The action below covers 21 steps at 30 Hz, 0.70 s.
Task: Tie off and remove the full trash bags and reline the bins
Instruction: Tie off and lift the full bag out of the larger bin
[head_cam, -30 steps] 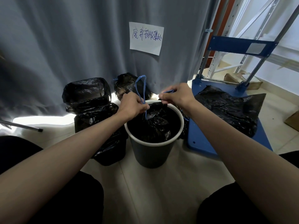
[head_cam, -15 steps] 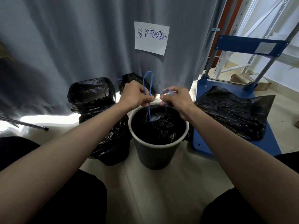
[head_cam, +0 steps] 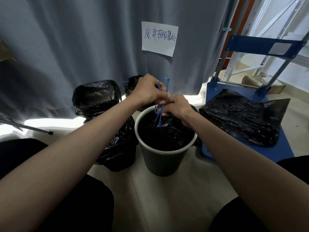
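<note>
A dark round bin [head_cam: 163, 162] with a white rim stands on the floor in front of me, with a full black trash bag [head_cam: 168, 134] inside it. Blue drawstrings [head_cam: 161, 97] rise from the bag's mouth. My left hand [head_cam: 147, 92] grips one drawstring loop above the bin's far rim. My right hand [head_cam: 178, 107] is closed on the other string, touching the left hand. The strings cross between my hands.
A bin lined with a black bag [head_cam: 98, 97] stands to the left, and a tied black bag [head_cam: 132, 84] lies behind my hands. A loose black bag [head_cam: 242, 121] lies on a blue hand cart [head_cam: 280, 148] at the right. A grey curtain [head_cam: 83, 47] with a paper note [head_cam: 159, 38] hangs behind.
My hands have come together over the bin's far rim, from apart to touching, with the blue drawstrings now crossing between them.
</note>
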Each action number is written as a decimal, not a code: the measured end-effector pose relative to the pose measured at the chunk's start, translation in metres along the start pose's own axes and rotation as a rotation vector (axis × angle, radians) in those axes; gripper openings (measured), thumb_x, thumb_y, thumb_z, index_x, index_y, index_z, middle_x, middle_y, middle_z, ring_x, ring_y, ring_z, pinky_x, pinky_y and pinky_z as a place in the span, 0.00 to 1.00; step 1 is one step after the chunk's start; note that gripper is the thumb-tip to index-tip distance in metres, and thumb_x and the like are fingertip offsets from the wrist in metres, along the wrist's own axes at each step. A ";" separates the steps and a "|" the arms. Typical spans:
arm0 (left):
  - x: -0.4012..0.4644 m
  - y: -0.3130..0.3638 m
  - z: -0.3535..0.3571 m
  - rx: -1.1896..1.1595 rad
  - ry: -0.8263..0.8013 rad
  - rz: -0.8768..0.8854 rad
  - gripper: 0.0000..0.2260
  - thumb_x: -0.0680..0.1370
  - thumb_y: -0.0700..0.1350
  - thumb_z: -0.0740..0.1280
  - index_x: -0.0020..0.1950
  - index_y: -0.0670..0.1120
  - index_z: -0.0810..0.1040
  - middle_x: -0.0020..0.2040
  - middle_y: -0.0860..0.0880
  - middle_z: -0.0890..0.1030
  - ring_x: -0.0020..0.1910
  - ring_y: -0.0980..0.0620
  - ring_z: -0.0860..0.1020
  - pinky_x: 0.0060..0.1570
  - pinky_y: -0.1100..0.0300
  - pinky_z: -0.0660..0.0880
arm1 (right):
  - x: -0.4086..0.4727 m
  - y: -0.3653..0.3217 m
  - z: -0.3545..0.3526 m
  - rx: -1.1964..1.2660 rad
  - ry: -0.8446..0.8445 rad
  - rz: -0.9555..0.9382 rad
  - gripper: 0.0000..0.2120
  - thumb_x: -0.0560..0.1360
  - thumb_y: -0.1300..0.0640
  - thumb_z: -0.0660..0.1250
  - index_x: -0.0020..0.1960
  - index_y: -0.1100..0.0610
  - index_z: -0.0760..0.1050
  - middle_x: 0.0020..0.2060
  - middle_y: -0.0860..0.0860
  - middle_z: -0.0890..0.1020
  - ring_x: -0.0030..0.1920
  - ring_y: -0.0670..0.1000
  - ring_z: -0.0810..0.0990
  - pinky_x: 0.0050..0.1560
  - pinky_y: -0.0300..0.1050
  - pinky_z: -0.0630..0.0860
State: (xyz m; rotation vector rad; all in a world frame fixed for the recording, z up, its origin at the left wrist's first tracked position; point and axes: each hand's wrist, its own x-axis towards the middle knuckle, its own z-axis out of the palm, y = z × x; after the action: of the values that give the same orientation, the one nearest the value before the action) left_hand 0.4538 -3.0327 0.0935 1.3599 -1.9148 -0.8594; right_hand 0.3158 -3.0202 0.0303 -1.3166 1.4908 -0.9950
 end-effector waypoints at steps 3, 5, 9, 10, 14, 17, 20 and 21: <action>0.002 -0.001 0.001 -0.055 0.016 -0.021 0.07 0.68 0.35 0.74 0.41 0.31 0.81 0.38 0.41 0.85 0.36 0.44 0.85 0.45 0.48 0.83 | -0.002 -0.001 -0.003 -0.018 -0.076 -0.014 0.06 0.70 0.72 0.71 0.46 0.68 0.83 0.37 0.56 0.84 0.35 0.50 0.82 0.40 0.38 0.81; 0.004 -0.003 0.002 -0.083 0.035 -0.046 0.08 0.68 0.34 0.73 0.41 0.29 0.80 0.38 0.42 0.85 0.34 0.46 0.84 0.44 0.48 0.83 | -0.005 -0.002 -0.005 -0.015 -0.138 -0.019 0.06 0.71 0.70 0.70 0.40 0.62 0.85 0.34 0.53 0.84 0.34 0.47 0.81 0.39 0.36 0.79; 0.006 -0.007 0.006 -0.111 0.058 -0.055 0.04 0.67 0.33 0.72 0.37 0.32 0.79 0.38 0.44 0.86 0.31 0.50 0.82 0.43 0.52 0.83 | -0.008 -0.002 -0.010 0.002 -0.162 -0.014 0.07 0.72 0.60 0.70 0.40 0.61 0.85 0.40 0.58 0.85 0.38 0.48 0.79 0.46 0.41 0.79; 0.007 -0.008 0.007 -0.116 0.057 -0.054 0.06 0.68 0.33 0.73 0.38 0.31 0.79 0.39 0.43 0.86 0.30 0.51 0.82 0.43 0.54 0.83 | -0.008 -0.001 -0.011 0.014 -0.158 -0.017 0.08 0.73 0.60 0.69 0.42 0.63 0.85 0.41 0.59 0.85 0.38 0.49 0.79 0.46 0.42 0.79; 0.009 -0.015 0.005 -0.020 -0.030 -0.018 0.09 0.67 0.43 0.79 0.44 0.42 0.86 0.35 0.48 0.84 0.32 0.58 0.79 0.41 0.63 0.80 | -0.008 0.004 -0.015 0.058 -0.126 0.001 0.10 0.77 0.60 0.67 0.45 0.66 0.83 0.41 0.58 0.85 0.34 0.48 0.77 0.39 0.36 0.76; 0.007 -0.020 0.003 0.069 -0.095 -0.024 0.09 0.65 0.46 0.81 0.43 0.47 0.87 0.30 0.55 0.82 0.28 0.64 0.74 0.38 0.65 0.75 | -0.008 0.005 -0.017 0.060 -0.118 0.030 0.09 0.77 0.58 0.68 0.44 0.62 0.84 0.40 0.56 0.85 0.30 0.45 0.76 0.35 0.34 0.75; 0.003 -0.022 0.001 0.131 -0.119 -0.019 0.06 0.66 0.42 0.79 0.41 0.47 0.87 0.33 0.50 0.84 0.30 0.62 0.76 0.40 0.60 0.78 | -0.008 0.005 -0.017 0.067 -0.100 0.052 0.09 0.77 0.58 0.67 0.44 0.61 0.84 0.40 0.55 0.86 0.30 0.45 0.77 0.35 0.34 0.76; 0.001 -0.022 0.001 0.159 -0.120 -0.011 0.05 0.65 0.42 0.79 0.39 0.47 0.87 0.33 0.51 0.84 0.29 0.63 0.76 0.38 0.62 0.77 | -0.008 0.005 -0.016 0.065 -0.089 0.051 0.09 0.78 0.59 0.67 0.44 0.61 0.84 0.40 0.55 0.86 0.32 0.46 0.79 0.36 0.35 0.76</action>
State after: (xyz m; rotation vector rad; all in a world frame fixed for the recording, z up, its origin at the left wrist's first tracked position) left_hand 0.4648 -3.0394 0.0758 1.4415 -2.1080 -0.8254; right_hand 0.2992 -3.0121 0.0314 -1.2540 1.4069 -0.9330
